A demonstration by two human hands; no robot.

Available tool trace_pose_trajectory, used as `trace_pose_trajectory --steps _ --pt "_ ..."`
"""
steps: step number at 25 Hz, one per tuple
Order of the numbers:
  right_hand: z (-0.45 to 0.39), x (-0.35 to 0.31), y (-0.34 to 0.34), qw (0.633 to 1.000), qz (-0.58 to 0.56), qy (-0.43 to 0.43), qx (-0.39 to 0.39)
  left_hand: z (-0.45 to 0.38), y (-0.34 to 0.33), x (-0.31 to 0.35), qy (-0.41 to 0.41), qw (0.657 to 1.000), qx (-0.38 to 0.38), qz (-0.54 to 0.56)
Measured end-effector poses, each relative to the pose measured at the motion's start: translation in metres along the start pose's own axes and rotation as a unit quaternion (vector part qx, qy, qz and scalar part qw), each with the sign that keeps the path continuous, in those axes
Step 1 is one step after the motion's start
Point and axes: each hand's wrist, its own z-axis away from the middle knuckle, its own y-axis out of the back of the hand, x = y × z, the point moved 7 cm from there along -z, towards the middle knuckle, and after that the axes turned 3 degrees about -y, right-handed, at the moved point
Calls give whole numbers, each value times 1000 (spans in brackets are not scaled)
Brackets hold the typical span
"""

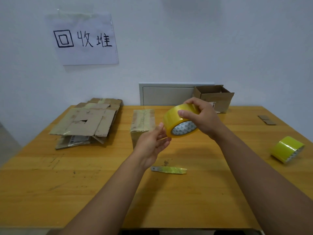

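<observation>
Nearest on the counter [67,184]: a short blade [169,170] wrapped in yellow tape, lying flat, left-right, just under the hands. Nobody is touching it.

Above it, both hands are raised with the roll [174,118] of yellow tape held in the air between them, clear of the counter. The right hand [203,119] has it: fingers [194,102] curled over the top of the band, thumb pressed on the near side, a firm grip. The left hand [152,145] comes up from lower left, palm up, fingers loosely extended and holding nothing clear. Its thumb and fingertips just touch the roll's lower-left rim. Can't tell if a tape end is pinched there.

Key relation: the roll sits up and right of the left fingers, touching them. Its core axis tilts down toward the person, so the patterned core faces the camera. The band's edge is what meets the left hand, so that's the hand placed to find and peel the tape end, judging by the pose. The right one only steadies.

Right side, well apart: a spare roll [286,148] on its side. Behind the hands: a sealed box [143,121], taped on top, near the left hand. Further left, a stack [88,121] of flattened cardboard. Back right: an open box [218,97] and a cardboard scrap [266,119]. On the wall, a panel [167,95] and a handwritten sign [83,39].
</observation>
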Motion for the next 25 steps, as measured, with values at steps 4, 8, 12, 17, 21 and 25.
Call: trace_pose_trajectory --steps 4,8,12,17,21,25 --pt "-3 -2 -7 1000 3 4 -2 -3 9 23 -49 997 25 -57" --pt "-2 -7 -14 995 92 13 -42 -2 23 56 -106 977 42 -179" --pt "-7 -3 -11 965 250 32 -65 -5 44 87 -165 949 71 -259" --pt "-1 14 -24 958 256 10 -126 -7 52 85 -173 934 83 -301" --pt "-1 19 -30 949 279 -4 -145 -9 69 86 -185 913 108 -346" --pt "-2 26 -34 934 318 -24 -160 -11 77 77 -179 913 117 -348"
